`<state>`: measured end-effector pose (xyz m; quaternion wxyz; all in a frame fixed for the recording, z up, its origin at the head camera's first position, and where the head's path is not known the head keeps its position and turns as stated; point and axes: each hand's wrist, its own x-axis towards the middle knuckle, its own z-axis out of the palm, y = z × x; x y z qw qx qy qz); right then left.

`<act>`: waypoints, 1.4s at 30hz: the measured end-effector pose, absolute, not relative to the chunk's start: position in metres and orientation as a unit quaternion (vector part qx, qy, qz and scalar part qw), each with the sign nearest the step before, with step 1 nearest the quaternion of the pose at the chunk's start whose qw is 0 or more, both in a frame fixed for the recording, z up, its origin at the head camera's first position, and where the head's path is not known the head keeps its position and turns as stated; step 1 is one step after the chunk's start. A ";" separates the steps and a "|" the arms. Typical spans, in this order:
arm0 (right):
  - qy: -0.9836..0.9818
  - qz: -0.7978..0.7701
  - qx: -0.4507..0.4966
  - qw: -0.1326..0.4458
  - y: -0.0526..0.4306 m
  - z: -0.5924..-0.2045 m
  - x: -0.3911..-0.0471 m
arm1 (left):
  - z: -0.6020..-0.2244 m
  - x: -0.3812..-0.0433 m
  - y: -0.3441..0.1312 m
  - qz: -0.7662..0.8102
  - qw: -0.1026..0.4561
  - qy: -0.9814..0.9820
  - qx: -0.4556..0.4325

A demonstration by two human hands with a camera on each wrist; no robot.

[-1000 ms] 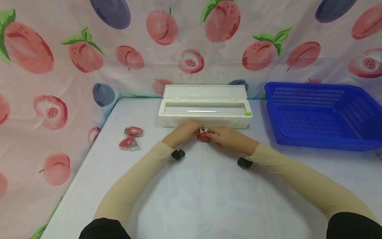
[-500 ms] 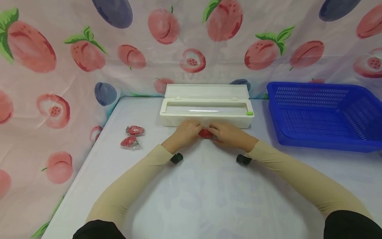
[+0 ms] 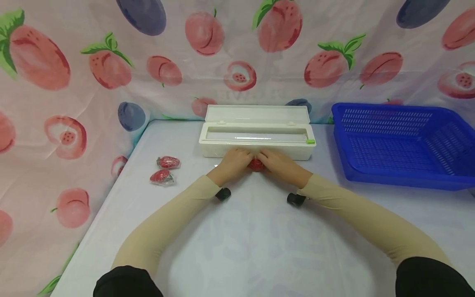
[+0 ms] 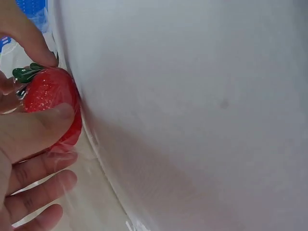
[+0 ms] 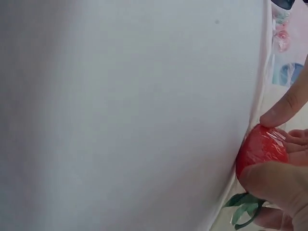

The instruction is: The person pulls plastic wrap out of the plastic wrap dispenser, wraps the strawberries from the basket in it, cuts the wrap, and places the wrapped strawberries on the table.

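A red strawberry (image 3: pixel 256 165) with green leaves sits between my two hands, just in front of the white box. Clear film clings to it in both wrist views. My left hand (image 3: pixel 234 163) pinches it, thumb across its red side in the left wrist view, other fingers spread behind. My right hand (image 3: pixel 281 166) holds it from the leafy end; its thumb presses the strawberry (image 5: pixel 262 148) in the right wrist view. Behind stands the cling film box (image 3: pixel 213 150), lid (image 3: pixel 257 114) raised, a film roll (image 3: pixel 256 136) inside.
Two film-wrapped strawberries, one upper (image 3: pixel 168 162) and one lower (image 3: pixel 161 176), lie at the left of the white table (image 3: pixel 252 239). A blue plastic basket (image 3: pixel 393 180) stands at the right. A fruit-print cloth (image 3: pixel 274 80) hangs behind the table.
Both hands have drawn closer together around the strawberry, and the right hand has shifted left. The fingers have repositioned on it. The box, basket and wrapped strawberries stay in place.
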<state>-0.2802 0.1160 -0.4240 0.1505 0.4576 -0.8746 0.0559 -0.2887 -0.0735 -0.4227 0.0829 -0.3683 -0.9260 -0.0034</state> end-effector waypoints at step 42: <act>-0.859 0.096 0.415 0.285 0.126 -0.414 -0.268 | -0.406 -0.267 -0.075 0.024 0.222 -0.896 -0.383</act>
